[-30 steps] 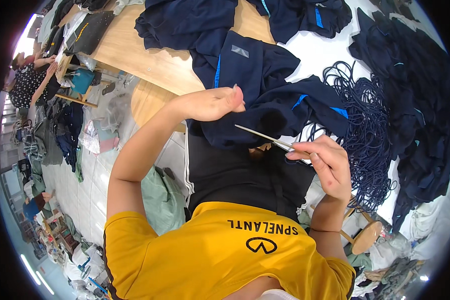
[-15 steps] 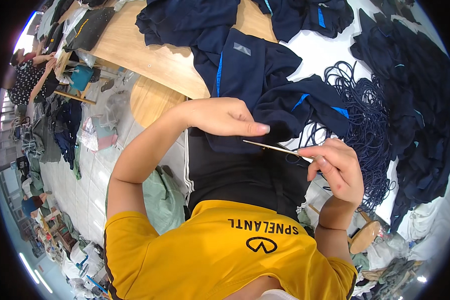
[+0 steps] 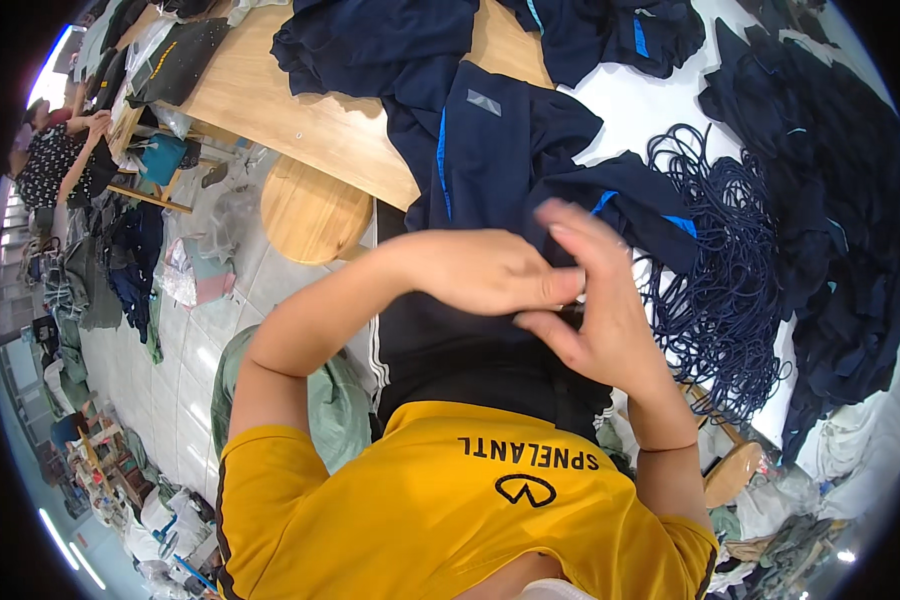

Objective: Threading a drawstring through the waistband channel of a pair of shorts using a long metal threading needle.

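Observation:
My left hand [image 3: 490,272] and my right hand [image 3: 595,305] meet above my lap, fingertips touching. The left hand's fingers are closed on the hem of a navy garment with blue trim [image 3: 500,150], which hangs from the table edge toward me. My right hand curls around the same spot, thumb below and fingers raised. Only a pale sliver of a thin metal rod [image 3: 582,284] shows between the fingertips; the rest is hidden. A tangle of navy cords [image 3: 730,260] lies just right of the hands.
A wooden table [image 3: 300,120] carries more navy garments, with a dark pile [image 3: 830,180] at the right. Round wooden stools stand at the left [image 3: 315,210] and lower right [image 3: 735,475]. Another person [image 3: 50,150] works far left amid cluttered floor.
My right hand, which held the thin rod out to the right, has swung in to meet the left hand. The rod has nearly vanished between the fingers.

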The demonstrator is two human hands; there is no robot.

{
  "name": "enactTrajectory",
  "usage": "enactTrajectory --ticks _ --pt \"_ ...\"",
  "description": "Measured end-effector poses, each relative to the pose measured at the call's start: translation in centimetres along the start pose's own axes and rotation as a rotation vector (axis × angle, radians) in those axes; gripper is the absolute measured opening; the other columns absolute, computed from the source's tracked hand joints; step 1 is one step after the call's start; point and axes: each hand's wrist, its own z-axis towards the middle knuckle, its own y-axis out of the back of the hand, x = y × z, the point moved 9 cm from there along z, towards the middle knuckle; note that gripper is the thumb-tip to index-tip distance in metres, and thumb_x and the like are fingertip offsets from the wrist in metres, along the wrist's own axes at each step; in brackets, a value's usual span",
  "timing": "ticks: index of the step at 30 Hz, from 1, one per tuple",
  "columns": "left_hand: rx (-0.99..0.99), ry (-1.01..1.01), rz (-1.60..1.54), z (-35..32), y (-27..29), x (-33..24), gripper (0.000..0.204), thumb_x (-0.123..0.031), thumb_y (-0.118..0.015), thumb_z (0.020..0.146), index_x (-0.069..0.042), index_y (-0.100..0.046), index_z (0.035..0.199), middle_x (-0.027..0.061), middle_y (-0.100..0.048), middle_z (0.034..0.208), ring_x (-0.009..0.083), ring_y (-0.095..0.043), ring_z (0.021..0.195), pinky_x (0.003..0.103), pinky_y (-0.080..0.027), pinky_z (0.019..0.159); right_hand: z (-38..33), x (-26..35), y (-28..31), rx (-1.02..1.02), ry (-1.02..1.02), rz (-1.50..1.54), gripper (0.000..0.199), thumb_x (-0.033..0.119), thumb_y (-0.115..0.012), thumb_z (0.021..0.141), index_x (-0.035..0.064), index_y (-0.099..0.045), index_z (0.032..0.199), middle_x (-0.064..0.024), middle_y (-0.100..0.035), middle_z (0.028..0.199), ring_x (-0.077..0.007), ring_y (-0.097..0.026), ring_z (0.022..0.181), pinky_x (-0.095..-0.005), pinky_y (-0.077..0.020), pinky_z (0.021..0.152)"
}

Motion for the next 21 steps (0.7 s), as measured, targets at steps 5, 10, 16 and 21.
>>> enactTrajectory --ticks 5,10,16,21 --pt "-0.131 0.006 0.133 -0.5 -0.2 -0.2 0.053 -0.055 -0.052 0.09 -0.003 -0.063 0.09 0.0137 -0.06 0.063 0.0315 -0.062 0.067 0.037 -0.046 0.06 -1.1 -2.0 -0.7 0.249 -0.237 -0.162 0.048 0.021 -0.077 0.069 0.0074 -0.064 0.113 -0.0094 -0.067 0.077 -0.0254 -0.066 0.064 -0.0318 -0.05 0.055" --pt "-0.444 0.147 0.522 -4.8 2.4 4.5 0.037 -0.04 -0.069 0.08 -0.003 -0.066 0.083 0.016 -0.064 0.072 0.0348 -0.064 0.072 0.04 -0.049 0.059 -2.6 -5.0 2.3 0.087 -0.432 0.061 0.011 0.012 -0.074 0.074 0.0036 -0.067 0.077 -0.0084 -0.063 0.07 -0.0221 -0.062 0.061 -0.0274 -0.0465 0.055" --pt "-0.452 -0.024 0.422 -3.6 -0.1 1.4 0.04 -0.035 -0.064 0.086 -0.002 -0.052 0.066 0.0172 -0.057 0.062 0.0378 -0.057 0.062 0.042 -0.041 0.051 -2.0 -3.6 -0.3 0.11 -0.346 0.063 0.027 0.016 -0.074 0.075 0.0053 -0.052 0.085 -0.0086 -0.056 0.097 -0.027 -0.06 0.068 -0.0319 -0.0471 0.056" --pt "-0.727 -0.085 0.524 -4.6 1.0 -0.2 0.031 -0.029 -0.066 0.085 -0.005 -0.052 0.071 0.0106 -0.056 0.058 0.0318 -0.057 0.055 0.039 -0.041 0.048 -1.6 -4.0 -0.8 0.183 -0.327 0.074 0.033 0.022 -0.07 0.081 0.0057 -0.05 0.1 -0.01 -0.054 0.09 -0.0273 -0.059 0.072 -0.0321 -0.046 0.06"
